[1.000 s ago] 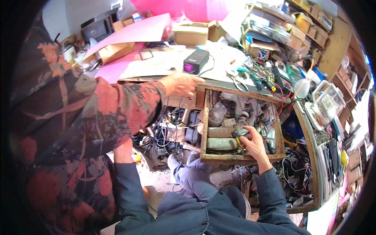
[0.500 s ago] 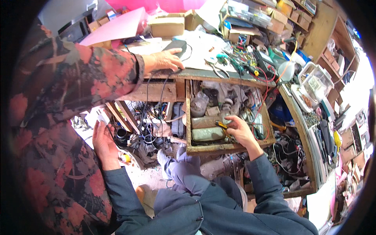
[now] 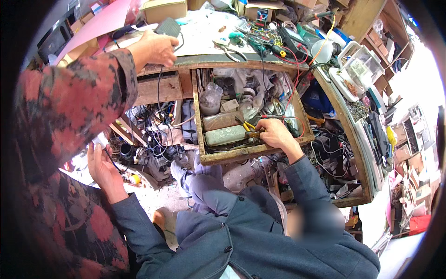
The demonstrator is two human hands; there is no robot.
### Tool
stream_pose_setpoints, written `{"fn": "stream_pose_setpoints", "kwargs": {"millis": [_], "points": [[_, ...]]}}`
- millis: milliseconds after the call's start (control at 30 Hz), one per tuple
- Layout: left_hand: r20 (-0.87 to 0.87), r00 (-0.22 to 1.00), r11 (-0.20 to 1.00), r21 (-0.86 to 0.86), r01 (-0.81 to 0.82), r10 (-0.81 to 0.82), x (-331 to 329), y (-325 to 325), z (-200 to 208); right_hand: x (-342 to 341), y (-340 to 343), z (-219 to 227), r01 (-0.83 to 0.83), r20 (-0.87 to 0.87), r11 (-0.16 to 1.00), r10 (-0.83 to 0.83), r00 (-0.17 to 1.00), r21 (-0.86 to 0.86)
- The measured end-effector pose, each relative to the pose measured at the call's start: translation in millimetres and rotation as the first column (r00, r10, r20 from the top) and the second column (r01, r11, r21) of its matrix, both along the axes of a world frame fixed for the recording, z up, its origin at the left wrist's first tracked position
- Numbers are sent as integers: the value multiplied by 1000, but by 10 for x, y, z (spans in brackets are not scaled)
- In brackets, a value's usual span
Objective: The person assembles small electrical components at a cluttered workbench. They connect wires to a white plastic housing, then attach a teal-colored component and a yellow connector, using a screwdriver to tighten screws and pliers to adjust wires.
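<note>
My left hand [image 3: 106, 171] is at the left, palm up, its fingers curled around a white plug-like piece [image 3: 101, 139] with a dark cord. The other person's sleeve partly covers that piece. My right hand [image 3: 277, 135] reaches into an open wooden drawer [image 3: 251, 154], fingers closed on a small yellow-and-black handled tool [image 3: 249, 128] whose kind I cannot make out. Beside the tool lie a pale greenish block [image 3: 225, 136] and a brownish one [image 3: 222, 121]. Across the bench edge, another person's hand [image 3: 157, 49] grips a dark corded box [image 3: 168, 28].
Cutting pliers [image 3: 230, 51] lie on the bench top near tangled test leads and tools. A clear plastic container [image 3: 360, 67] stands at the right. Heaps of cables [image 3: 160, 135] fill the space under the bench. A cardboard box [image 3: 165, 10] is at the back.
The view has shifted, so the scene sits further left and higher. My right hand's fingers have closed more around the tool, low in the drawer. The other person's hand has tilted the dark box up.
</note>
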State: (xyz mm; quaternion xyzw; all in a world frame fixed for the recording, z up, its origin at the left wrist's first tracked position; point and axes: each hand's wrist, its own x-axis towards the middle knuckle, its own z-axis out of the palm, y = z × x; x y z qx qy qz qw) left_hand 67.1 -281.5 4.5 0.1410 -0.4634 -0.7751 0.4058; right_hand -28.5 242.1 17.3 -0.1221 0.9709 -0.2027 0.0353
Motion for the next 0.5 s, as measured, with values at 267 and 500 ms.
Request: {"fn": "stream_pose_setpoints", "kwargs": {"millis": [267, 500], "points": [[-136, 966, 949, 259, -180, 220, -56, -31, -345, 31, -46, 15, -53, 53, 998, 51, 997, 25], [61, 976, 972, -124, -199, 208, -125, -178, -733, 65, -33, 50, -92, 42, 995, 91, 995, 45]]}}
